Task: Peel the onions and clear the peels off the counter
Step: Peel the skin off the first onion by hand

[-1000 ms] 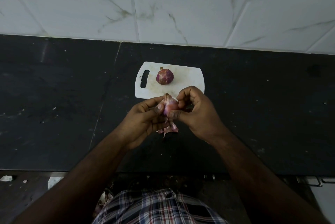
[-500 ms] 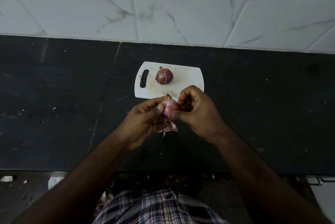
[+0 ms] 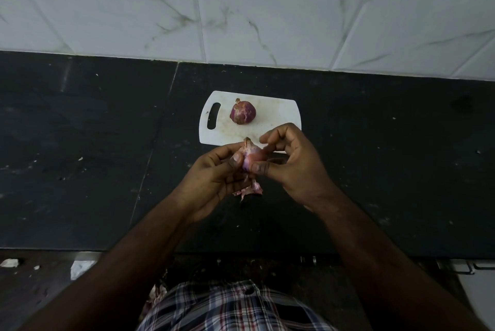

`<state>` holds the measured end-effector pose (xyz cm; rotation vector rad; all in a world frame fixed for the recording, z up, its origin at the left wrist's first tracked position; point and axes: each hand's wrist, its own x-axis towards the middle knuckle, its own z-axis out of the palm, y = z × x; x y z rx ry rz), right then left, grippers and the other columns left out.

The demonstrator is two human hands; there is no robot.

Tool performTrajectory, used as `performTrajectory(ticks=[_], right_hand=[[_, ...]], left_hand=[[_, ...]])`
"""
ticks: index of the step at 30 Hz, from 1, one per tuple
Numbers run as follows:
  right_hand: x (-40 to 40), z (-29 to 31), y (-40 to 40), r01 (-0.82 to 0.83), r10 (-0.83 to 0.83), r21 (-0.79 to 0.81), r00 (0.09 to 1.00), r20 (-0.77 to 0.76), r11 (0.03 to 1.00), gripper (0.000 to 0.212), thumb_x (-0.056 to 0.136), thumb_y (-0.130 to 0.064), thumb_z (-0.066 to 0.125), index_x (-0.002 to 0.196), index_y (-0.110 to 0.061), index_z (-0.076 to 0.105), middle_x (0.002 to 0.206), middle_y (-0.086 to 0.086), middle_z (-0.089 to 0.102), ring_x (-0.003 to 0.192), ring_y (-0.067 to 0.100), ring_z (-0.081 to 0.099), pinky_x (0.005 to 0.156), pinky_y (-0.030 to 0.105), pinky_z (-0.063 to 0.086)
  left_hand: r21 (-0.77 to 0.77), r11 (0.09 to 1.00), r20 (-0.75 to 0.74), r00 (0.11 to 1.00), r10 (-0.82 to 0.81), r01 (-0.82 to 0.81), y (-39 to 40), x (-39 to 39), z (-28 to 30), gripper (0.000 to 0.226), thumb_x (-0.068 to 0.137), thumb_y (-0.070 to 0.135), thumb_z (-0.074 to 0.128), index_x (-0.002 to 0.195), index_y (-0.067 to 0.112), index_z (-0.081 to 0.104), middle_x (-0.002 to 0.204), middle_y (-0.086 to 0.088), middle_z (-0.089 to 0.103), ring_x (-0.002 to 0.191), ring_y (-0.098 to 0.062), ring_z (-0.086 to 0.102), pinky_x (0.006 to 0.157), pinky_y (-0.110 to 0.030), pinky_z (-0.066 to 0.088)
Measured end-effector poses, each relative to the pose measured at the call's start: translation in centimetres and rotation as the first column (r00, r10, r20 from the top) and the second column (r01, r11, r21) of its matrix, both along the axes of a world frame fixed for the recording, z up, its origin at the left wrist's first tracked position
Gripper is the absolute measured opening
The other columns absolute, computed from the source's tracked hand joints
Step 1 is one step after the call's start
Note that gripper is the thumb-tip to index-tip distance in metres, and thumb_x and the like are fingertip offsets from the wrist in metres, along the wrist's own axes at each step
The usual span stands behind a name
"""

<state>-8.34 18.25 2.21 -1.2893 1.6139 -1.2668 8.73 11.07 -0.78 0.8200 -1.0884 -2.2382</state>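
A small pale-pink onion (image 3: 251,154) is held above the black counter (image 3: 80,170), just in front of the white cutting board (image 3: 281,114). My left hand (image 3: 211,178) cups it from the left with the thumb on its skin. From the right, my right hand (image 3: 292,164) pinches it between thumb and fingers. Loose pink peels (image 3: 250,189) hang or lie just below the onion, between my hands. A second, darker purple onion (image 3: 243,112) rests on the cutting board.
A white marble-tiled wall (image 3: 267,9) rises behind the counter. The counter's front edge (image 3: 80,249) runs below my forearms, with bits of debris on the floor at the lower left. A few peel scraps (image 3: 156,294) lie near my checked shirt.
My right hand's fingers have opened slightly and shifted over the onion's top. The onion and my left hand stay in nearly the same place.
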Motion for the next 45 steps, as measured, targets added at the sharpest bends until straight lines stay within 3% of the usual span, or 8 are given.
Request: performTrajectory(ticks=[6, 10, 14, 21, 28, 33, 38, 45], right_hand=[[0.5, -0.2, 0.5, 0.036, -0.037, -0.069, 0.999, -0.012, 0.997, 0.035, 0.071, -0.018, 0.087, 0.091, -0.025, 0.06, 0.1, -0.007, 0.069, 0.1, 0.014, 0.066, 0.085, 0.043, 0.059], [0.8, -0.1, 0.6, 0.058, -0.061, -0.084, 0.998, -0.027, 0.995, 0.03, 0.073, -0.013, 0.085, 0.091, -0.017, 0.062, 0.092, -0.006, 0.068, 0.091, 0.011, 0.067, 0.079, 0.031, 0.059], [0.2, 0.1, 0.5, 0.038, -0.041, -0.085, 0.998, -0.039, 0.996, 0.019, 0.083, 0.005, 0.071, 0.092, -0.009, 0.061, 0.089, 0.002, 0.069, 0.086, 0.013, 0.068, 0.077, 0.026, 0.056], [0.1, -0.1, 0.3, -0.017, 0.006, -0.073, 0.989, -0.146, 0.997, 0.02, 0.088, 0.0, 0.064, 0.091, -0.018, 0.057, 0.085, -0.001, 0.063, 0.082, 0.018, 0.063, 0.078, 0.04, 0.057], [0.0, 0.1, 0.8, -0.044, 0.037, -0.051, 0.99, -0.139, 0.998, 0.015, 0.088, -0.001, 0.066, 0.093, -0.014, 0.061, 0.088, -0.003, 0.065, 0.087, 0.015, 0.065, 0.079, 0.032, 0.056], [0.2, 0.5, 0.7, -0.05, 0.044, -0.052, 0.992, -0.116, 0.997, 0.025, 0.085, -0.006, 0.074, 0.105, -0.016, 0.065, 0.103, -0.011, 0.068, 0.102, 0.005, 0.064, 0.087, 0.024, 0.055], [0.7, 0.4, 0.9, -0.083, 0.053, -0.117, 0.968, -0.244, 0.99, 0.023, 0.088, -0.001, 0.069, 0.106, -0.015, 0.07, 0.097, -0.014, 0.071, 0.098, 0.003, 0.067, 0.087, 0.019, 0.054], [0.3, -1.2, 1.4, -0.108, 0.078, -0.078, 0.945, -0.318, 0.991, 0.028, 0.085, 0.006, 0.066, 0.098, -0.018, 0.073, 0.095, -0.013, 0.071, 0.093, 0.002, 0.068, 0.083, 0.021, 0.055]], left_hand=[[0.008, 1.0, -0.002, 1.0, 0.006, -0.006, 0.2, 0.1, 0.1, 0.044, 0.092, 0.019, 0.057, 0.134, 0.007, 0.06, 0.12, -0.016, 0.071, 0.101, -0.025, 0.07, 0.082, -0.032, 0.058], [0.018, 1.0, -0.002, 1.0, 0.01, -0.01, 0.2, 0.3, 0.1, 0.043, 0.092, 0.019, 0.057, 0.133, 0.007, 0.06, 0.122, -0.019, 0.07, 0.102, -0.027, 0.069, 0.089, -0.035, 0.059], [0.023, 1.0, 0.009, 1.0, 0.013, -0.013, 0.2, 0.5, 0.1, 0.04, 0.091, 0.021, 0.059, 0.13, 0.009, 0.063, 0.119, -0.018, 0.071, 0.098, -0.026, 0.069, 0.089, -0.036, 0.057], [0.025, 0.999, 0.025, 0.999, 0.037, -0.037, 0.4, 0.4, 0.2, 0.042, 0.089, 0.022, 0.06, 0.128, 0.008, 0.064, 0.119, -0.02, 0.071, 0.098, -0.028, 0.068, 0.086, -0.034, 0.059], [0.043, 0.997, 0.046, 0.997, 0.06, -0.062, 0.2, 0.6, 0.1, 0.042, 0.094, 0.02, 0.054, 0.132, 0.004, 0.06, 0.113, -0.017, 0.073, 0.088, -0.02, 0.071, 0.077, -0.029, 0.06], [0.039, 0.998, 0.067, 0.997, 0.05, -0.052, 0.2, 0.7, 0.0, 0.04, 0.092, 0.022, 0.058, 0.128, 0.005, 0.063, 0.109, -0.016, 0.072, 0.086, -0.02, 0.071, 0.082, -0.032, 0.059], [0.063, 0.995, 0.062, 0.996, 0.072, -0.076, 0.3, 0.6, 0.2, 0.037, 0.092, 0.023, 0.057, 0.123, 0.005, 0.066, 0.104, -0.014, 0.073, 0.085, -0.019, 0.071, 0.076, -0.029, 0.059], [0.132, 0.984, 0.086, 0.99, 0.111, -0.122, 0.1, 0.8, 0.3, 0.03, 0.1, 0.033, 0.053, 0.108, 0.007, 0.067, 0.09, -0.011, 0.074, 0.076, -0.017, 0.072, 0.072, -0.028, 0.058]])
